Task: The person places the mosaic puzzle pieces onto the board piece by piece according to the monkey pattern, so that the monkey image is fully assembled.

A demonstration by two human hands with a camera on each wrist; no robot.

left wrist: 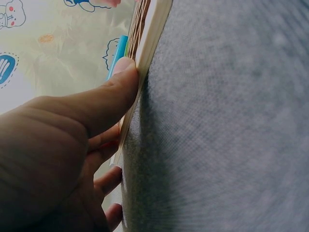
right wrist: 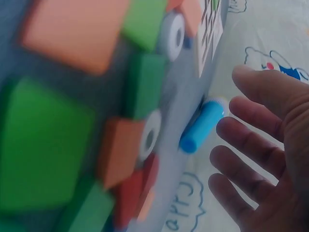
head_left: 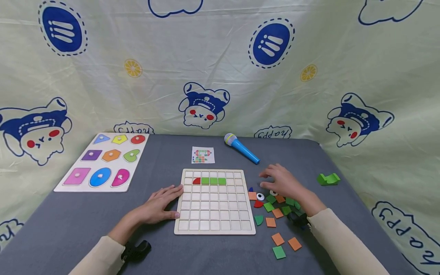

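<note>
A pale wooden grid board [head_left: 214,225] lies in the middle of the table, with a red quarter-round piece [head_left: 197,181] and three green squares [head_left: 213,181] side by side in its second row. My left hand [head_left: 159,204] rests at the board's left edge, thumb and fingertips touching its rim; its fingers are extended. Over the far side of a heap of loose pieces hovers my right hand [head_left: 283,183], fingers loosely bent, nothing in its grasp. That heap holds orange squares [head_left: 277,213], green pieces [head_left: 268,207], red pieces [right wrist: 128,198] and white eye discs [head_left: 260,196].
Behind the board lie a small pattern card [head_left: 203,155] and a blue toy microphone [head_left: 244,150]. A knobbed shape puzzle [head_left: 77,188] occupies the far left. At the right sits a green curved block [head_left: 328,179]. A printed curtain [head_left: 220,57] hangs along the table's back edge.
</note>
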